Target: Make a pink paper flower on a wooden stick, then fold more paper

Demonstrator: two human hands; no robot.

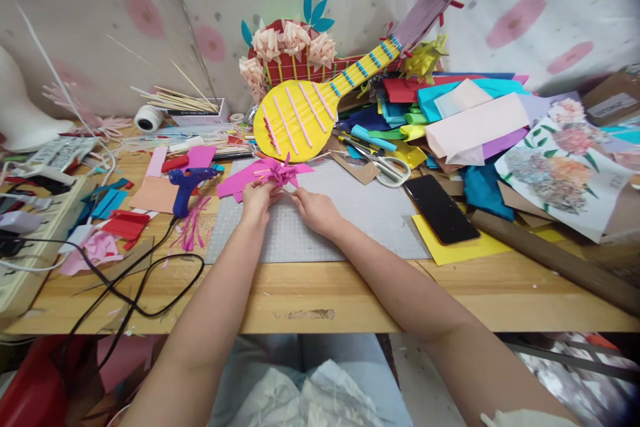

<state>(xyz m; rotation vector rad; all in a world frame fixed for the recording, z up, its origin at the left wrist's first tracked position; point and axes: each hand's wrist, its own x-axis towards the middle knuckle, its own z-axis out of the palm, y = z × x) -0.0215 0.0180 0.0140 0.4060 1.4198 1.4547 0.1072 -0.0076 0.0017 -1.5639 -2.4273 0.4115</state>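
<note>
Over the grey cutting mat (pixel 350 213) my left hand (pixel 260 201) is closed at the near side of a magenta paper flower (pixel 281 172), holding it by its lower part. The flower's narrow petals spread upward and outward. My right hand (pixel 316 212) is closed in a pinch just right of the flower. Its fingertips point toward my left hand, and what lies between them is too small to make out. Behind the left hand lies a flat magenta paper piece (pixel 237 181).
A blue glue gun (pixel 187 188) and its black cord (pixel 145 310) lie left. A yellow paper lute (pixel 295 123) leans at the back. Scissors (pixel 393 170), a phone (pixel 443 209) and piled coloured paper (pixel 475 123) sit right. A power strip (pixel 47 240) borders the left edge.
</note>
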